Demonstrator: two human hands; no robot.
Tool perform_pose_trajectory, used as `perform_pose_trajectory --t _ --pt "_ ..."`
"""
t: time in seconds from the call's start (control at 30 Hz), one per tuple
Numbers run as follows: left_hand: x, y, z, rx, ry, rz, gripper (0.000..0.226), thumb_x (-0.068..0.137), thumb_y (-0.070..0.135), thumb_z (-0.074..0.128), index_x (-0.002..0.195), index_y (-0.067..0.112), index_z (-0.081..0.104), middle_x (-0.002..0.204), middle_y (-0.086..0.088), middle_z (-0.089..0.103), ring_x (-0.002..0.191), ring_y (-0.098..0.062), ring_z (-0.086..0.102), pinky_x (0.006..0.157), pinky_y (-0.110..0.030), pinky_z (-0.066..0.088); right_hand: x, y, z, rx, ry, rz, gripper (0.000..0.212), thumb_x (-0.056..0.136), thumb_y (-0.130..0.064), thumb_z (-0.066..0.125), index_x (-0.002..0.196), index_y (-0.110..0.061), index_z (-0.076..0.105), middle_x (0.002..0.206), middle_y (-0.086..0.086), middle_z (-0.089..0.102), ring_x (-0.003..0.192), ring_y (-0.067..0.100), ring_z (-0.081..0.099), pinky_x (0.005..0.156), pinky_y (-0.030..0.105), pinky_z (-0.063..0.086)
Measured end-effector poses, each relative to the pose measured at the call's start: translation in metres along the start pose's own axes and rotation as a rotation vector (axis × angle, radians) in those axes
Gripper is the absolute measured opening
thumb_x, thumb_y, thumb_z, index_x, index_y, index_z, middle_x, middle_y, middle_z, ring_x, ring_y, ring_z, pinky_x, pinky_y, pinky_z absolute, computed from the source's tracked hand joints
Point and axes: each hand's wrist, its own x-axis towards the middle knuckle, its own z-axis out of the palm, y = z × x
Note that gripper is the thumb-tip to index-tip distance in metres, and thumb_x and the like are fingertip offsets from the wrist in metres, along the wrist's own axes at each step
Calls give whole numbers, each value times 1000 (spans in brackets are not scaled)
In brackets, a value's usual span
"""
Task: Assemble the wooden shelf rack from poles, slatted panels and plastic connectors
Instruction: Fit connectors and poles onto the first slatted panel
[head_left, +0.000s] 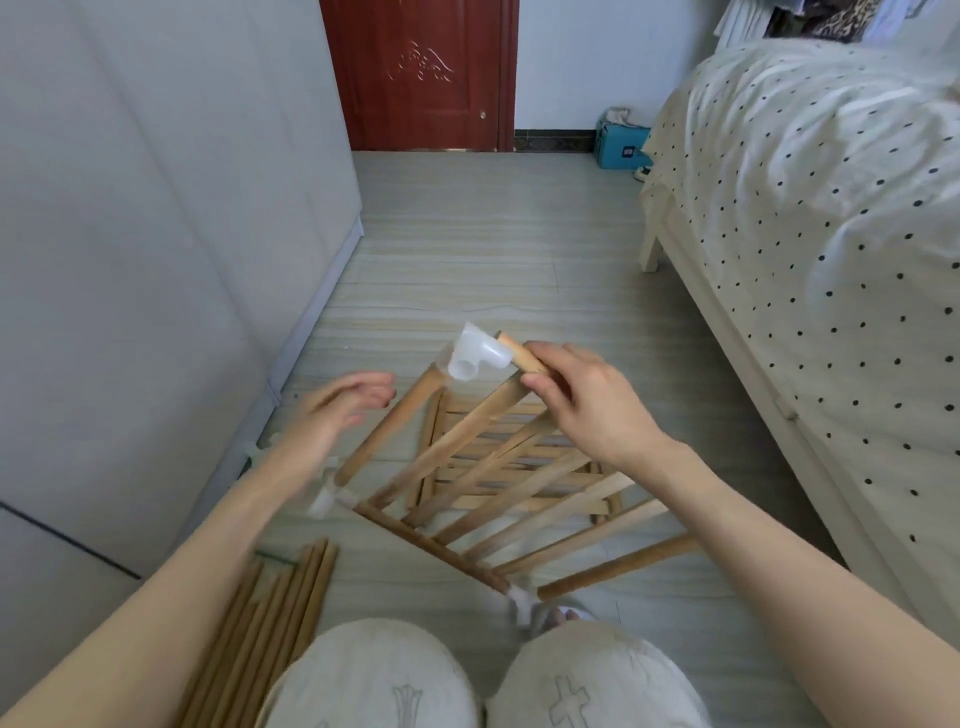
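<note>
While right hand (587, 405) grips pole (522, 356), bed (810, 218) beside.

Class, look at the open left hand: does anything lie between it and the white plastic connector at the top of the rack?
Nothing visible does. The left hand hovers beside the connector, with only bare floor showing through the gap.

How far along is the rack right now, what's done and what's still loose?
Done: one slatted panel has poles joined at its corners by plastic connectors, like the one at the near corner. In hand: the right hand pinches a short pole entering the top connector; the left hand is open beside it, blurred. Left: a bundle of spare poles on the floor.
</note>
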Motion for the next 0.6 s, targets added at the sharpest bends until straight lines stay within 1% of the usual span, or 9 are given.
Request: perform_pose_trajectory --t 0.03,0.1,0.13,0.2,0.27,0.33,0.43,0.5,0.6 --pt "-1 6 -6 -33 11 28 23 96 37 43 107 31 62 108 6 67 106 -9 60 102 -37 41 7 -10 7 -2 -30 -29 33 97 -31 46 127 -20 53 97 6 58 95 25 53 79 37 44" --pt "-2 17 -12 -42 -23 41 41 87 63 42 108 35 62 110 9 67 107 -7 61 96 -32 43 21 -28 23 -11 -98 -70 34 97 -32 45 128 -20 52 97 8 57 95 27 53 79 37 44" --pt "-3 20 -13 -11 -25 33 46 84 67 43 107 33 63 106 12 68 104 -5 62 92 -29 43 27 -36 32 -19 -134 -84 34 98 -32 44 129 -20 51 99 9 56 98 27 53 81 38 44" --pt "-3 20 -16 73 33 6 40 89 56 46 96 21 64 86 14 69 89 0 64 79 -24 41 36 -49 47 -24 -195 -107 36 98 -31 42 131 -19 49 103 10 56 103 28 50 85 41 44" --pt "-2 13 -22 69 113 -57 35 91 45 48 87 12 61 70 9 63 76 -7 62 73 -25 39 42 -58 60 -23 -234 -134 36 98 -31 42 132 -20 48 101 9 54 103 26 49 85 40 44" --pt "-4 3 -30 -15 166 -145 29 93 40 49 84 15 60 71 3 57 70 -12 56 73 -27 40 47 -65 72 -24 -264 -156 36 98 -31 41 132 -21 47 98 6 51 102 24 47 84 39 43" --pt "-10 -17 -39 -177 237 -222 20 95 30 48 82 18 56 75 -1 52 69 -15 51 76 -33 38 49 -72 90 -77 -324 -170 37 98 -34 38 133 -24 46 105 6 53 106 23 46 84 40 45" --pt "-14 -29 -40 -268 250 -238 19 96 27 48 80 18 53 77 -2 49 67 -14 49 73 -30 38 48 -73 99 -116 -353 -182 38 99 -36 36 133 -25 45 109 6 53 109 23 46 83 40 45" --pt "-16 -41 -43 -399 309 -246 21 96 23 48 76 16 51 76 -2 47 62 -12 47 64 -24 38 47 -75 109 -138 -368 -190 38 99 -37 34 133 -26 45 108 5 52 109 21 46 78 36 46"
